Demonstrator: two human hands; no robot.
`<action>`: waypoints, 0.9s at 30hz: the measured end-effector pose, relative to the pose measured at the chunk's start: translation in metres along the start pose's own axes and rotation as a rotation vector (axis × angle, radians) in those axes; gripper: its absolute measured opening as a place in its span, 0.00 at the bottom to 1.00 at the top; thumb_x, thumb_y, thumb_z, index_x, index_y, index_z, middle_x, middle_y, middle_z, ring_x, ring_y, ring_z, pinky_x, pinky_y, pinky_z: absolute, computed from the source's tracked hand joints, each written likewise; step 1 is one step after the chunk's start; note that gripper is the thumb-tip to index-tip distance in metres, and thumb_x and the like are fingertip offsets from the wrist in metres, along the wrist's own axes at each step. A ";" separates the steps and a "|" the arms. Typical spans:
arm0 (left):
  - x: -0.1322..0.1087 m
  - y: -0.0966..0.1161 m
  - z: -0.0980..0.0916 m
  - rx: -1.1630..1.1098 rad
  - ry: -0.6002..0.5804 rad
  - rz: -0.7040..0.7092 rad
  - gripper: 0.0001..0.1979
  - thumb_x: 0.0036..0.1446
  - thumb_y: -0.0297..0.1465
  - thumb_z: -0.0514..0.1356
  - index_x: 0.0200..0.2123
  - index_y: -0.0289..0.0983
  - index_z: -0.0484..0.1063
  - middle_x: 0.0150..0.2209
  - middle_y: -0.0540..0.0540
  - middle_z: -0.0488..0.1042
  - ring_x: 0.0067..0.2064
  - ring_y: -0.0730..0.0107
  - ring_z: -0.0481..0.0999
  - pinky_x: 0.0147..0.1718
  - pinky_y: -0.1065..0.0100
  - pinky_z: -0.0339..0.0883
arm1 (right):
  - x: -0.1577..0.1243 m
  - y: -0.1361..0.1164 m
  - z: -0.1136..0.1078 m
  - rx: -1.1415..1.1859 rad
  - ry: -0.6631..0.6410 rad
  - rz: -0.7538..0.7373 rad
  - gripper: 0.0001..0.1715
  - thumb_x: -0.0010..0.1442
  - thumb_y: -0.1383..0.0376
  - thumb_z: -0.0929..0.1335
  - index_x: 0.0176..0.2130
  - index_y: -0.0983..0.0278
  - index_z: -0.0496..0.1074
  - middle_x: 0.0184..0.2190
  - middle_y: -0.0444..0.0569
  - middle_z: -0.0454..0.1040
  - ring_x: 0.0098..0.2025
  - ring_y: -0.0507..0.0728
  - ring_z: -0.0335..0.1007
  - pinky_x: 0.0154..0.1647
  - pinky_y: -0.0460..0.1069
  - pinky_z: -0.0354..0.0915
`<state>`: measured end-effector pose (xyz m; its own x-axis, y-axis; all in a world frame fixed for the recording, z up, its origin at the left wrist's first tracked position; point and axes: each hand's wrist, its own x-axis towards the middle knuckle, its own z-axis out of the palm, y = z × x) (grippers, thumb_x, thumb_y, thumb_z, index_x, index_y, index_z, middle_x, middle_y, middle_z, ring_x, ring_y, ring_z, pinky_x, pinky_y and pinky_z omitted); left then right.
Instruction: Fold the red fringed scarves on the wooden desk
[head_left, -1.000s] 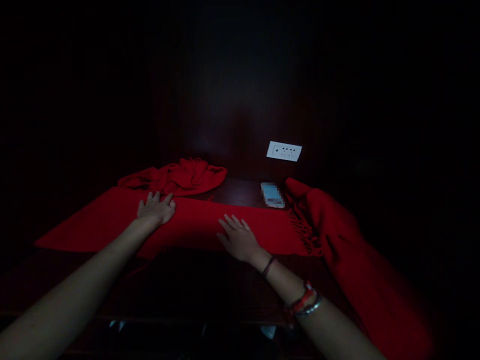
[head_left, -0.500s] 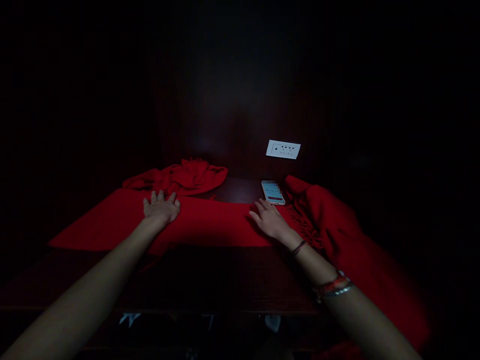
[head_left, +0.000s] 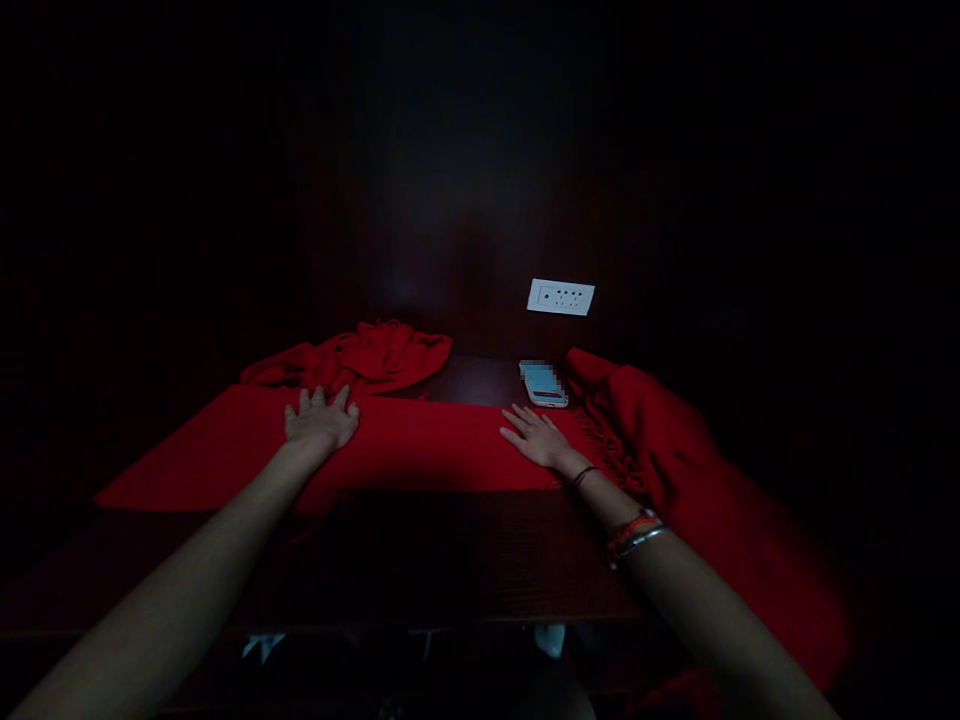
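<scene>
A red fringed scarf [head_left: 427, 450] lies in a flat, folded strip across a dark wooden surface. My left hand [head_left: 322, 420] rests palm down on its left half with the fingers spread. Near the right end, my right hand [head_left: 536, 437] lies flat on the same cloth, fingers stretched out just below a phone [head_left: 544, 383]. Fringe shows beside the right hand. Neither hand grips anything.
Behind the strip on the left sits a crumpled heap of red cloth [head_left: 382, 350]. More red cloth [head_left: 675, 430] drapes down the right side. A white wall socket [head_left: 561, 297] is on the dark back panel. Pale items [head_left: 551, 638] show dimly below the front edge.
My right hand has flattened on the scarf, and its forearm has shifted slightly left. My left hand stays nearly in place. The view has moved a little.
</scene>
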<state>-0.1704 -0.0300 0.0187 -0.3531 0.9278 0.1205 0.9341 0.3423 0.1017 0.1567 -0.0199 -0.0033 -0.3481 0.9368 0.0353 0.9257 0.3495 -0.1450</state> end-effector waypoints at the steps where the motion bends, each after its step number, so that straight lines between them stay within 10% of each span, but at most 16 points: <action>1: 0.000 0.000 0.000 -0.002 0.010 -0.001 0.27 0.52 0.42 0.40 0.56 0.42 0.45 0.58 0.41 0.47 0.58 0.51 0.42 0.49 0.50 0.43 | -0.005 0.016 -0.002 -0.024 0.005 0.049 0.36 0.55 0.46 0.48 0.57 0.60 0.45 0.59 0.47 0.40 0.59 0.56 0.33 0.56 0.56 0.37; 9: -0.001 0.001 -0.001 -0.011 0.095 0.032 0.27 0.52 0.40 0.43 0.56 0.41 0.47 0.57 0.40 0.49 0.57 0.47 0.43 0.48 0.47 0.44 | -0.008 0.053 -0.025 -0.087 0.119 0.057 0.28 0.57 0.60 0.54 0.54 0.69 0.53 0.54 0.54 0.55 0.54 0.55 0.51 0.52 0.47 0.49; 14: -0.014 0.011 -0.015 -0.072 0.437 0.429 0.27 0.54 0.35 0.43 0.57 0.36 0.43 0.57 0.40 0.48 0.57 0.56 0.46 0.51 0.56 0.46 | 0.014 0.047 -0.046 -0.170 -0.036 0.063 0.22 0.52 0.68 0.59 0.47 0.67 0.64 0.45 0.53 0.67 0.46 0.56 0.63 0.44 0.45 0.56; 19: -0.026 0.026 -0.006 -0.018 0.063 0.980 0.24 0.56 0.41 0.41 0.55 0.41 0.51 0.55 0.46 0.55 0.54 0.68 0.55 0.51 0.68 0.47 | 0.017 0.055 -0.052 -0.176 -0.083 0.068 0.16 0.47 0.69 0.63 0.39 0.68 0.70 0.37 0.54 0.71 0.40 0.58 0.66 0.38 0.45 0.59; 27: -0.028 0.031 0.005 0.021 -0.103 0.969 0.23 0.56 0.44 0.39 0.54 0.45 0.52 0.56 0.48 0.52 0.56 0.66 0.51 0.52 0.62 0.44 | -0.001 0.066 -0.082 0.141 0.024 0.055 0.12 0.47 0.64 0.64 0.34 0.68 0.66 0.30 0.47 0.70 0.29 0.50 0.64 0.26 0.42 0.57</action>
<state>-0.1310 -0.0450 0.0130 0.5742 0.8169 0.0553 0.8185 -0.5744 -0.0138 0.2304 0.0041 0.0677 -0.2927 0.9551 0.0465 0.9126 0.2935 -0.2846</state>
